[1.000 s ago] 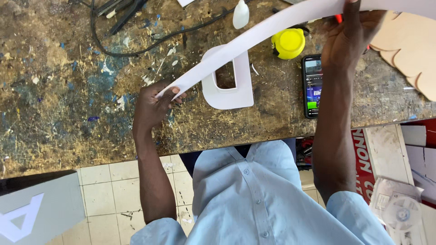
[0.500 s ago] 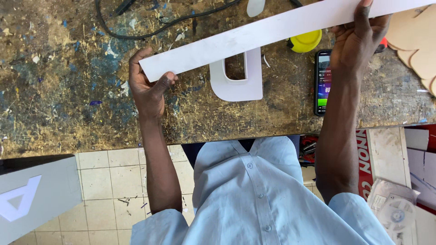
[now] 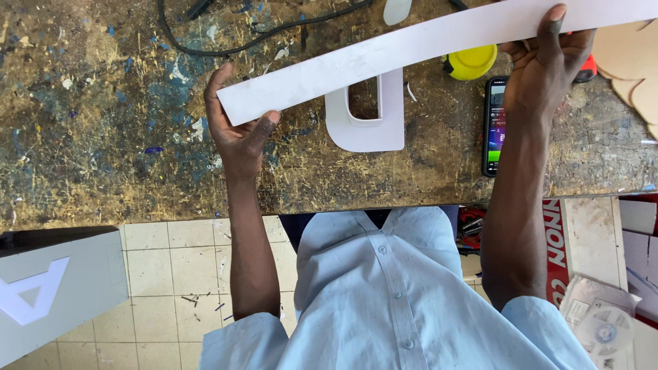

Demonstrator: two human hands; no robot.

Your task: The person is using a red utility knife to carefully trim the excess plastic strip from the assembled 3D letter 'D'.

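Head view: white strip (image 3: 411, 51) spans left hand (image 3: 240, 130) to right hand (image 3: 545, 65).

We are in a workshop, likely one for cutting signs. We see a worn workbench (image 3: 103, 137) splashed with old paint and glue, a black cable (image 3: 260, 38) trailing over it, a yellow tape measure (image 3: 471, 63), a cut-out white letter (image 3: 367, 116), wooden cut shapes (image 3: 627, 65), and a tiled floor (image 3: 178, 267) with scraps.
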